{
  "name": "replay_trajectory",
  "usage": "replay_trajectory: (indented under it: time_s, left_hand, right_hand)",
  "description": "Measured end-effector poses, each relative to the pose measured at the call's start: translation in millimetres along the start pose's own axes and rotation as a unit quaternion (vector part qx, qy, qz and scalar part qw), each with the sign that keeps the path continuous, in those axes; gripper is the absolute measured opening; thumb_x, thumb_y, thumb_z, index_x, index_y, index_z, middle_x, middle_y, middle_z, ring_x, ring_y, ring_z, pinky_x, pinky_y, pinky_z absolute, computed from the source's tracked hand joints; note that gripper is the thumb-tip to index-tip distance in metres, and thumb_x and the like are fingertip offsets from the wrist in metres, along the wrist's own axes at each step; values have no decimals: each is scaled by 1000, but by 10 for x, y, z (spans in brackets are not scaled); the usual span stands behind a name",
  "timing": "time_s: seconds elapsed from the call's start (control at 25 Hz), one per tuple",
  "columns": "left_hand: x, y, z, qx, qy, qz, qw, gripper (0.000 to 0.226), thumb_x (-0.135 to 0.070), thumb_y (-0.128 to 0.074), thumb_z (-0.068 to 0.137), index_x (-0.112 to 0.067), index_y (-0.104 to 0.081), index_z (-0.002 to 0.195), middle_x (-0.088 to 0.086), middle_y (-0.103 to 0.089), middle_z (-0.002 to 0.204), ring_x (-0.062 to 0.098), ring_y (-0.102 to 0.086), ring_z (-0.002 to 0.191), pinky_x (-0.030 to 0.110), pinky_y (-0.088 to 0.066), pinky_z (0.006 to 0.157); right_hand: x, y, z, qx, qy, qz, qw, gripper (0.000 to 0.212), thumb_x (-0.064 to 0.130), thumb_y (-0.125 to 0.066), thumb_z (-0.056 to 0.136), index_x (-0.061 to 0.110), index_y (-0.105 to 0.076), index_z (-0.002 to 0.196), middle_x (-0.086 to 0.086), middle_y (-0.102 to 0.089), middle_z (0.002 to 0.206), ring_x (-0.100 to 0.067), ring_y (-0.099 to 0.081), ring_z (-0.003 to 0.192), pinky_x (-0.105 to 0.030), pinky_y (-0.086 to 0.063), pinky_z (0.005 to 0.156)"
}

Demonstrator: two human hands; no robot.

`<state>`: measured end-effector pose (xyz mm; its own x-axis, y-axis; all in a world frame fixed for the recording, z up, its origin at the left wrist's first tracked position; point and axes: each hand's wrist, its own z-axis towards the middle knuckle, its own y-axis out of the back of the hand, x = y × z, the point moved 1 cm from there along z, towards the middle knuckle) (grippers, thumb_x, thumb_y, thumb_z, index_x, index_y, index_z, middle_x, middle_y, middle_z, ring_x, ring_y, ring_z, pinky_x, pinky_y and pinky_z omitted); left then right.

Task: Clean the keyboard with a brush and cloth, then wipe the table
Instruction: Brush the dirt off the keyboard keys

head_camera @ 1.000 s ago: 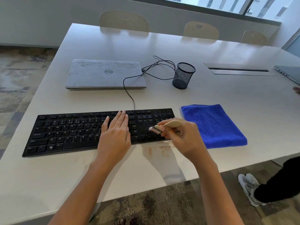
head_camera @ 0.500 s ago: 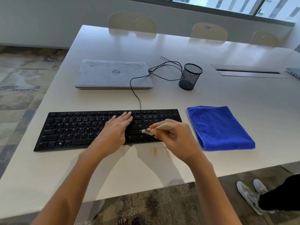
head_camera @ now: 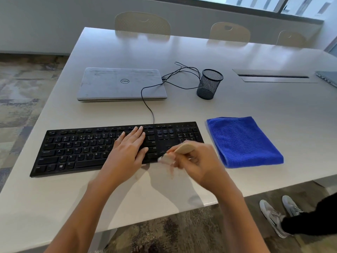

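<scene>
**A:** What is on your left side?

**B:** The black keyboard (head_camera: 82,148) lies on the white worktop (head_camera: 54,198), along the near edge. Behind it is a closed grey laptop (head_camera: 122,84). My left hand (head_camera: 127,152) rests flat on the keys right of the middle. The fingers are straight and close together, and it holds nothing.

**A:** And the other one?

**B:** My right hand (head_camera: 198,167) is just beside it, over the near right part of the keyboard. Its fingers are curled round a small brush (head_camera: 184,148) with a wooden handle. The pale bristles point left and are blurred, so I cannot tell if they touch the keys.

**A:** Where is the cloth?

**B:** The blue cloth (head_camera: 242,141) lies folded on the worktop, just beside the right end of the keyboard, and neither of my hands touches it. Farther back stands a black mesh cup (head_camera: 209,84).
</scene>
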<state>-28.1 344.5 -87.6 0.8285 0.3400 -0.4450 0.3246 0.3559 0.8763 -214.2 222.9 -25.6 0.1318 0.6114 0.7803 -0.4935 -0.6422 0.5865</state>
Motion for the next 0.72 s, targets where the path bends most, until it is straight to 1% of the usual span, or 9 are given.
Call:
replay_trajectory:
  time_s: [0.04,0.12,0.16,0.24,0.32,0.36,0.48,0.6,0.72]
  left_hand:
    - [-16,-10,-9,-3,4,4,1000,59,-42,-33,100,-11,-31,150,-2,-19,160,5,-8,147,31,2,120]
    - [-52,-29,-18,-2,12,10,1000,68,-47,-27,94,-11,-30,151,-2,-19,160,5,-7,147,35,1,122]
    - [-63,-35,-18,1,17,12,1000,70,-49,-26,92,-11,-29,151,-2,-18,160,5,-7,147,36,1,122]
    - [-72,-28,-20,13,22,20,999,74,-53,-24,91,-11,-26,152,-3,-14,161,5,-3,148,37,2,122]
    - [-75,-17,-16,25,22,28,999,76,-55,-22,90,-12,-22,153,-3,-11,161,5,0,147,37,4,122]
    - [-78,-11,-16,27,21,30,999,77,-56,-22,90,-12,-21,153,-3,-11,161,5,0,147,37,4,122]
    - [-82,-14,-3,33,24,37,998,78,-57,-20,90,-13,-20,154,-3,-10,162,6,0,148,38,4,122]
    - [-88,-38,35,37,21,45,998,83,-62,-14,87,-13,-19,154,-3,-10,162,6,0,148,40,4,122]
    - [-113,-43,73,49,16,55,997,83,-62,-13,87,-14,-17,154,-4,-6,162,6,3,148,40,7,121]
  right_hand:
    - [-36,92,-5,-56,-28,12,998,10,11,-68,94,14,-76,89,8,-75,87,-12,-71,74,-41,-60,67]
    - [-144,253,11,-159,-87,8,983,11,19,-68,94,20,-74,85,6,-75,76,-16,-72,68,-46,-60,65]
    - [-206,305,25,-187,-113,-4,976,13,24,-68,95,22,-73,83,3,-74,71,-17,-72,66,-48,-60,65]
    - [-330,382,30,-217,-151,-45,963,23,29,-65,96,23,-70,74,1,-73,65,-17,-72,62,-48,-59,64]
    - [-411,483,12,-247,-171,-89,950,33,28,-64,97,17,-68,66,0,-70,61,-18,-70,59,-48,-58,64]
    - [-426,530,11,-262,-172,-108,943,36,28,-63,98,13,-68,65,0,-69,59,-19,-69,58,-48,-57,65]
    - [-421,521,86,-285,-150,-116,940,33,28,-62,98,11,-69,70,1,-69,61,-18,-69,59,-47,-58,64]
    - [-405,390,206,-255,-132,-80,955,24,30,-64,97,16,-73,80,1,-72,67,-19,-72,64,-48,-60,63]
    - [-468,413,180,-248,-147,-75,954,20,30,-65,96,22,-72,80,1,-72,67,-21,-72,64,-49,-60,64]
